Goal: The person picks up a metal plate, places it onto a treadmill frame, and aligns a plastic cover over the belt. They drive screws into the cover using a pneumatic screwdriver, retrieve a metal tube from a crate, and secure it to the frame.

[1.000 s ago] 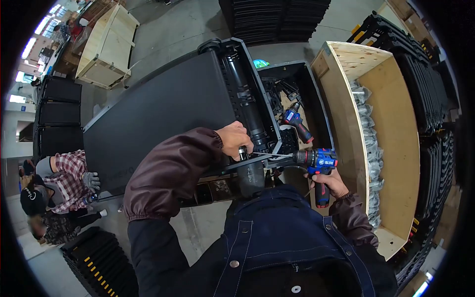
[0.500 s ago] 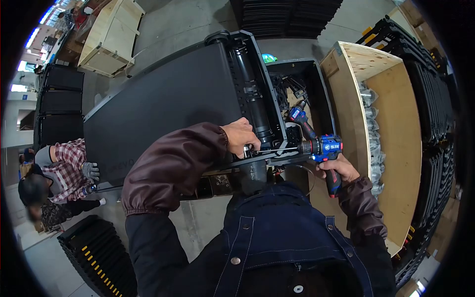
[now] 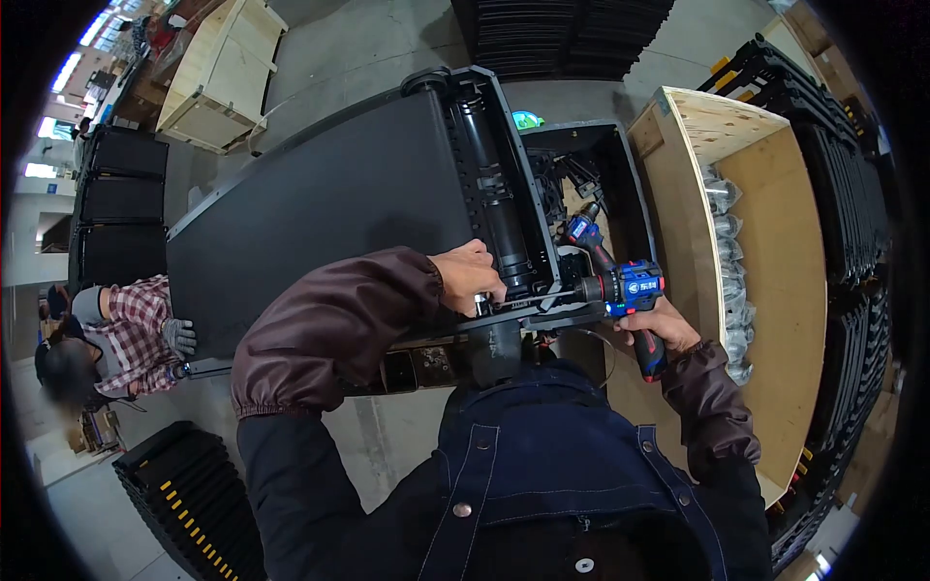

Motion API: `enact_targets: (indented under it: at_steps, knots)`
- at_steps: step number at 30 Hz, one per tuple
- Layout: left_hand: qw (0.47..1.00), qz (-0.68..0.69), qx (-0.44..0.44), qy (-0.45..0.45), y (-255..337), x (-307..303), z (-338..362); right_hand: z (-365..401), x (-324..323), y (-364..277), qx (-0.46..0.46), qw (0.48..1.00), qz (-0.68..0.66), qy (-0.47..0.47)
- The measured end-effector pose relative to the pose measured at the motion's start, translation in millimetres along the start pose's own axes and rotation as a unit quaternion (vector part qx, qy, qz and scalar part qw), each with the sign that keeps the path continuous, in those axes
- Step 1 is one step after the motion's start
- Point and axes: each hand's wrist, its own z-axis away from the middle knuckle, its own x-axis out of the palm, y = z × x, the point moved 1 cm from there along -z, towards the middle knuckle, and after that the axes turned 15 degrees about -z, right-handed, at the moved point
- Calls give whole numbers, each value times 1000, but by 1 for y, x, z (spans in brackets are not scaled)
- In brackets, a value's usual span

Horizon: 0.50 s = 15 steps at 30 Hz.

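Observation:
A large black treadmill deck [image 3: 320, 208] lies flat in front of me, its roller end [image 3: 489, 194] toward the right. My left hand [image 3: 470, 276] presses on the black frame bracket [image 3: 528, 315] at the near corner, fingers curled around a small fastener. My right hand [image 3: 657, 327] grips a blue cordless drill [image 3: 635, 300] by the handle. The drill's long bit points left into the bracket, close to my left fingers.
A second blue drill [image 3: 586, 237] lies in a black bin [image 3: 581, 184] of parts beside the deck. A plywood crate [image 3: 765, 261] with bagged hardware stands at right. Another person in a plaid shirt [image 3: 126, 334] crouches at the deck's left end. Black stacked parts [image 3: 194, 504] lie lower left.
The drill has moved left, its bit going deeper into the bracket toward my left hand. My left hand has stayed on the bracket. The view shifted slightly.

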Motion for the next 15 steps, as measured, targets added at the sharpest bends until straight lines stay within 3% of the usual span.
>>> enact_targets:
  at_steps: [5, 15]
  knots:
    - [998, 1, 19, 67, -1, 10, 3, 0, 6, -3, 1, 1000, 14, 2]
    - [997, 26, 33, 64, -5, -3, 5, -9, 7, -6, 16, 1000, -9, -19]
